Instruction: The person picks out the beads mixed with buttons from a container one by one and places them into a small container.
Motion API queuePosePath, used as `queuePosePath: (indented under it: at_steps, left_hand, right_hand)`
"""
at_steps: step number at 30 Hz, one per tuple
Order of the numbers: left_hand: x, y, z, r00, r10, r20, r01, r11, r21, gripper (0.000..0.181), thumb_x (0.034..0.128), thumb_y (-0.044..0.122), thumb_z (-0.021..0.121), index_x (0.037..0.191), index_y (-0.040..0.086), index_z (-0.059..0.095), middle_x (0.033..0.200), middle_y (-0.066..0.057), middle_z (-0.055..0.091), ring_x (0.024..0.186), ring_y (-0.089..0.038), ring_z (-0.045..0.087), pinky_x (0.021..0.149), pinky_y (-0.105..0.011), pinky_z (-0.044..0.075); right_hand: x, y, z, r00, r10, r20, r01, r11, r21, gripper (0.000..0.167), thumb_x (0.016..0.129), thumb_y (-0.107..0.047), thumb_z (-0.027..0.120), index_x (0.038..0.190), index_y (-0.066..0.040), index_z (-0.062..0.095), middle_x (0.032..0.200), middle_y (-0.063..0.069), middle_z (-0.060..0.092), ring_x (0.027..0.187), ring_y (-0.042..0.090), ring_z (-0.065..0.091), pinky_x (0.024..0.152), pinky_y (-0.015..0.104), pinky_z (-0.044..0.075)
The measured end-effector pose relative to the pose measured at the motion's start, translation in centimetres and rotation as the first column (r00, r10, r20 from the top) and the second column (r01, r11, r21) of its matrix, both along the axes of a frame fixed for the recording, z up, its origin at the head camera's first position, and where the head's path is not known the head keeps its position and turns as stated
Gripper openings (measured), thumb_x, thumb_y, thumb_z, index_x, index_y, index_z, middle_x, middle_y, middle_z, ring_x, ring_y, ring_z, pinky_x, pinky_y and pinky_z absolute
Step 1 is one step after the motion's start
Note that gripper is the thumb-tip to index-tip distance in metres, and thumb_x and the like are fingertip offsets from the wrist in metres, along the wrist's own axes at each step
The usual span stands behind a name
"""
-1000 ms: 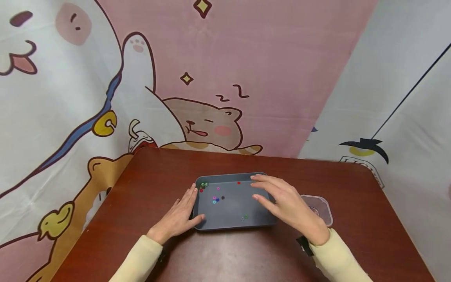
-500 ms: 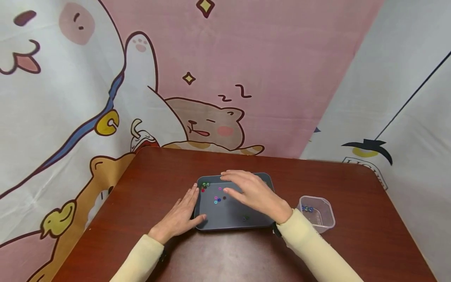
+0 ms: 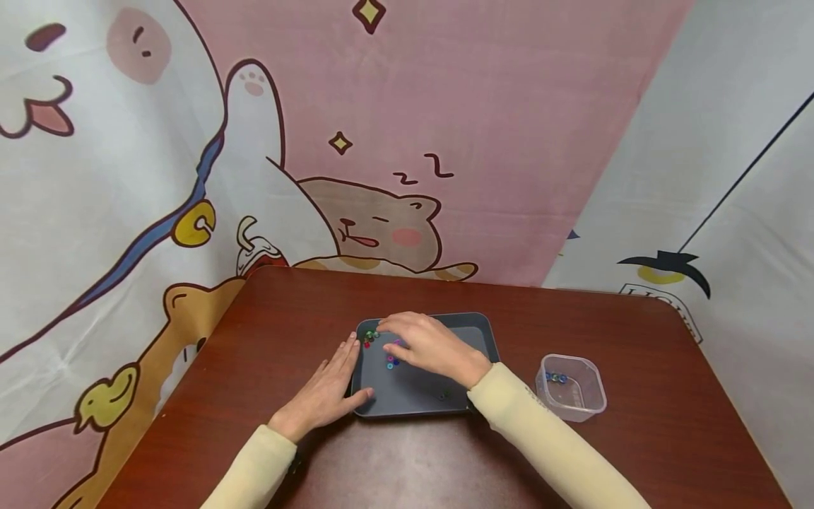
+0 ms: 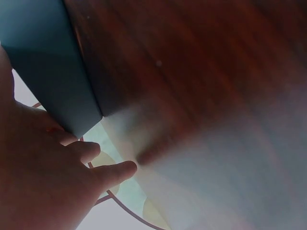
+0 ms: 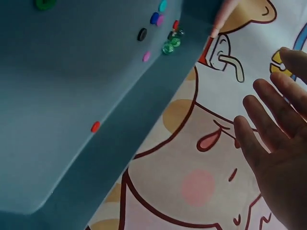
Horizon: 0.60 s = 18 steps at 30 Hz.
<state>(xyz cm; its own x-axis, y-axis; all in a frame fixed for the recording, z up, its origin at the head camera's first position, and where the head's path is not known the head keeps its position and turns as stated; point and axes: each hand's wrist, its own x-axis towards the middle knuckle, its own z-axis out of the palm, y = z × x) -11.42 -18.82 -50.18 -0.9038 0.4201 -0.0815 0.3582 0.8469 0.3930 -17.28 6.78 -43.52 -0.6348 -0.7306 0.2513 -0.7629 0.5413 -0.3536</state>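
Observation:
A grey rectangular tray [image 3: 413, 403] lies on the table. My left hand [image 3: 321, 392] rests along its left side, fingers straight, thumb over the near left corner. Above the tray's middle hovers my right hand [image 3: 429, 345], its fingers loosely extended with nothing held; the right wrist view shows them spread apart. Green glass marbles [image 5: 168, 47] gather in the far left corner beside a small red button-like disc [image 3: 367, 345]. Small coloured discs lie nearby: a pink one [image 5: 147, 56], a black one [image 5: 142, 34] and a blue one [image 5: 154, 18]. The right hand partly hides them in the head view.
A clear plastic container [image 3: 585, 375] stands right of the tray with several blue-green marbles [image 3: 556, 378] inside. The brown table [image 3: 305, 297] reaches back to a cartoon-printed cloth [image 3: 509, 141]. A lone red disc [image 5: 95, 127] lies along the tray's far wall.
My right hand has moved left from the tray's right side to over the discs and marbles, uncovering the clear container. The left hand has stayed in place.

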Motion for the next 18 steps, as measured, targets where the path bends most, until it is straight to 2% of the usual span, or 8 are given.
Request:
queuePosePath:
  at_steps: [11,18]
  left_hand:
    - [0.0,0.0,0.0,1.0,0.006,0.014,-0.006,1.0,0.003,0.098,0.0999,0.056,0.061,0.166,0.004,0.012,0.174,-0.009,0.002,0.158,-0.032,0.014,0.117,-0.066,0.026]
    - [-0.1,0.0,0.0,1.0,0.002,0.012,-0.002,1.0,-0.004,0.096,0.1004,0.052,0.062,0.165,0.002,0.012,0.174,-0.009,0.002,0.158,-0.033,0.014,0.117,-0.066,0.026]
  right_hand:
    - [-1.3,-2.2,-2.0,0.996,-0.032,0.08,0.026,0.997,0.072,0.039,0.103,-0.027,0.068,0.139,-0.012,0.066,0.141,0.004,0.064,0.131,0.019,0.059,0.108,0.038,0.048]
    - [-2.2,-3.0,-3.1,0.995,-0.035,0.092,0.027,0.996,0.082,0.038,0.102,-0.023,0.069,0.138,-0.01,0.067,0.138,0.005,0.066,0.128,0.02,0.061,0.106,0.038,0.049]
